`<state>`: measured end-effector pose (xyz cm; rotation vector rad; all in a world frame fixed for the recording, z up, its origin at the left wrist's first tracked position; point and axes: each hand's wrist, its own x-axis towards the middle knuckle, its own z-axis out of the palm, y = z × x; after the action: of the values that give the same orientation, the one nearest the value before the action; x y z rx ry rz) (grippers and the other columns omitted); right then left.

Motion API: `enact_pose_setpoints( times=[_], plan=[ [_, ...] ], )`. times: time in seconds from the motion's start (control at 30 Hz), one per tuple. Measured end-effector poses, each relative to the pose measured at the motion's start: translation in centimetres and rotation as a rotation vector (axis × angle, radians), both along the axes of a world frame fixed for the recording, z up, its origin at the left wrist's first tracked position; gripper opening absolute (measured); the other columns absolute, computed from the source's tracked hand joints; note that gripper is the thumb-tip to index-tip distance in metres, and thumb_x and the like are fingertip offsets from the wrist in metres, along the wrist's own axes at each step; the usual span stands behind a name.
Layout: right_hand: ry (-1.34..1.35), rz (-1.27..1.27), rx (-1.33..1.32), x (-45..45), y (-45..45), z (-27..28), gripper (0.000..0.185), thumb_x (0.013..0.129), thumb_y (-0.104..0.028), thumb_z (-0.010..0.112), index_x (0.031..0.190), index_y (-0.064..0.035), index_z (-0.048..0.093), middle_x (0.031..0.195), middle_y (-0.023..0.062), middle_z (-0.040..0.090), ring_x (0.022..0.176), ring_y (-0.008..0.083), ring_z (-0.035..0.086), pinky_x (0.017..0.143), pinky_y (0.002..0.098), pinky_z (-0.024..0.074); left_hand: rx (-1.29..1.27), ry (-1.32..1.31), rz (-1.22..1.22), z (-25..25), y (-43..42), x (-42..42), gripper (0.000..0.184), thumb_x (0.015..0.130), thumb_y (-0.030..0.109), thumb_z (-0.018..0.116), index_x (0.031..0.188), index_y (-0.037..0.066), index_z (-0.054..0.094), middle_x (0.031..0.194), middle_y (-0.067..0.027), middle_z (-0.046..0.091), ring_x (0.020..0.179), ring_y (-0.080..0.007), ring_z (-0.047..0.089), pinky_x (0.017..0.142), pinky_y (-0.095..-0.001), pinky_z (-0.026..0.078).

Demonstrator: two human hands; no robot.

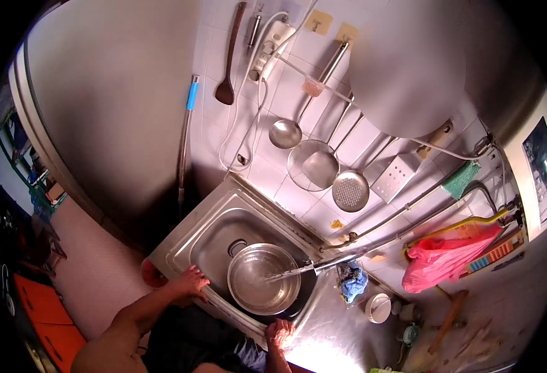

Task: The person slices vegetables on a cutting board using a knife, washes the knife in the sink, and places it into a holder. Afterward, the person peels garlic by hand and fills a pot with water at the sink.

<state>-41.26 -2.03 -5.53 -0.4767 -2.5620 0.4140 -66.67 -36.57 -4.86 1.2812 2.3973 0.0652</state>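
Observation:
A round metal pot (264,280) with a dark loop handle sits in the steel sink (208,233). Water streams from the faucet (314,268) into it, and its bottom looks wet. My left hand (192,283) rests on the sink's front rim to the left of the pot, fingers spread and holding nothing. On the same rim, nearer the counter, lies my right hand (279,334). Its fingers are loosely bent over the edge, with no object visible in them. Neither hand touches the pot.
Ladles (286,133), strainers (351,191) and a slotted turner (396,176) hang on the tiled wall. A blue cloth (353,285) and a white bowl (378,308) sit on the steel counter (329,329). A pink plastic bag (441,261) hangs at right.

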Motion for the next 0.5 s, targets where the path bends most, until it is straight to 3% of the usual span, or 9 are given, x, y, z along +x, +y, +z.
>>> enact_pose_setpoints(
  times=[0.17,0.23,0.47,0.5],
  plan=[
    [-0.022,-0.021,0.038,-0.1,-0.1,0.0,0.009,0.071,-0.014,0.065,0.078,-0.0114,0.07,0.077,0.0105,0.065,0.081,0.0335,0.061,0.076,0.0503,0.0461,0.079,0.061,0.031,-2.3,0.0,0.1,0.101,0.066,0.092,0.06,0.132,0.015,0.066,0.126,-0.0145,0.064,0.129,-0.0343,0.052,0.121,-0.0558,0.021],
    [-0.013,-0.009,0.004,0.1,-0.2,0.6,0.011,0.07,-0.014,0.065,0.079,-0.0108,0.071,0.079,0.0116,0.066,0.082,0.0343,0.062,0.079,0.0506,0.0472,-0.058,-0.065,0.06,1.0,0.7,0.3,0.102,0.059,0.089,0.068,0.131,0.017,0.066,0.131,-0.0133,0.064,0.133,-0.0341,0.05,0.123,-0.0539,0.02],
    [-0.069,-0.033,0.033,0.2,-0.2,0.2,0.011,0.069,-0.013,0.066,0.079,-0.0117,0.072,0.08,0.0118,0.067,0.085,0.0338,0.063,0.081,0.0502,0.0478,-0.053,-0.015,0.096,-1.3,0.8,0.6,0.098,0.059,0.088,0.068,0.129,0.018,0.068,0.132,-0.0124,0.064,0.134,-0.0319,0.05,0.124,-0.0514,0.019],
    [-0.112,-0.038,-0.044,0.2,-0.2,-0.1,0.017,0.07,-0.019,0.065,0.084,-0.0131,0.073,0.085,0.0102,0.068,0.089,0.034,0.061,0.085,0.0523,0.0448,-0.033,0.022,0.094,-1.4,0.6,0.7,0.097,0.059,0.087,0.069,0.127,0.017,0.068,0.131,-0.0122,0.064,0.132,-0.0315,0.051,0.123,-0.052,0.02]
  ],
)
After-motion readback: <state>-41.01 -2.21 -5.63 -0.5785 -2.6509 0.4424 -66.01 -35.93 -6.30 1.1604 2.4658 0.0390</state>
